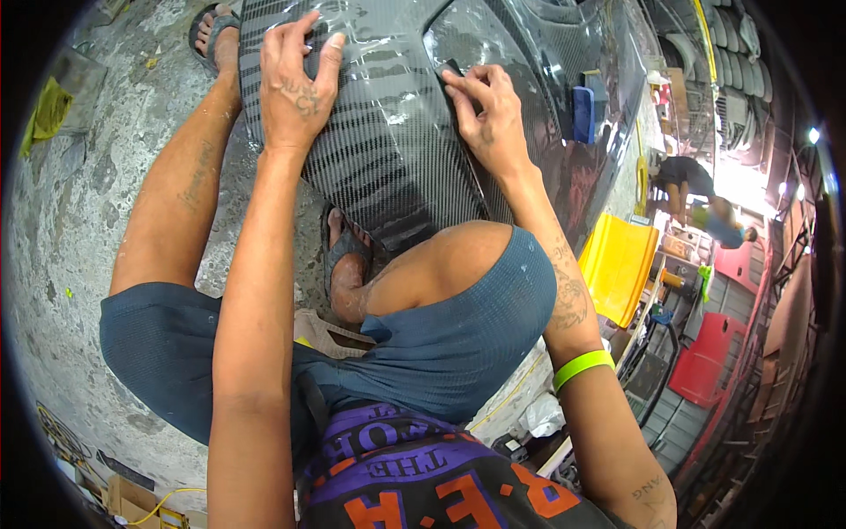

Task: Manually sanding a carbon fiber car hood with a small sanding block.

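My left hand (300, 84) rests on a glossy carbon fibre body panel (370, 141) with its fingers apart and bent, touching the surface near the upper left. My right hand (485, 115) is at the panel's raised ridge, fingers curled and pinched on a small dark piece (452, 68), partly hidden by the fingertips. A blue block (582, 115) sits on the panel to the right of my right hand. My knee and sandalled feet are beside and under the panel's edge.
Rough concrete floor (150, 106) surrounds me, with a yellow-green cloth (48, 115) at far left. At right are a yellow panel (617, 269), red panels (705, 357), cluttered shelving and other people (692, 181). Boxes and cords (132, 502) lie at lower left.
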Motion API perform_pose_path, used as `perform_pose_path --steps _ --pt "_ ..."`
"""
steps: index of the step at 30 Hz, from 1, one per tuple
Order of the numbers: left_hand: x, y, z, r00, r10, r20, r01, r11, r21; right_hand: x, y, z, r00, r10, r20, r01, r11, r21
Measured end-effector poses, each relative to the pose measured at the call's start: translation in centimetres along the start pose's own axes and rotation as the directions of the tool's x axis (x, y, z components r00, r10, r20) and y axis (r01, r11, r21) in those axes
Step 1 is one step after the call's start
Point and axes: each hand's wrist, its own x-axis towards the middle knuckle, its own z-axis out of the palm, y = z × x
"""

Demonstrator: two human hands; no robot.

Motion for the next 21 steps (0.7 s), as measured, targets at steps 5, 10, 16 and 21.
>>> perform_pose_path --steps 5,10,16,21 --pt "-0.2 0.1 0.4 1.0 0.012 0.015 -0.011 0.999 -0.04 -0.2 -0.1 -0.5 1.0 0.002 0.009 -0.002 1.0 -0.02" --pt "-0.5 0.3 0.1 1.0 0.002 0.003 -0.002 1.0 -0.021 -1.6 -0.7 -0.3 0.999 0.043 0.017 -0.044 0.999 0.026" --pt "-0.1 -0.1 -0.1 1.0 -0.004 0.003 0.004 1.0 0.003 -0.8 -0.3 -0.2 1.0 0.021 0.004 -0.021 1.0 -0.001" --pt "-0.2 0.1 0.4 1.0 0.014 0.013 -0.014 0.999 -0.045 -0.7 -0.5 -0.7 0.999 0.037 0.003 -0.037 0.999 -0.03"
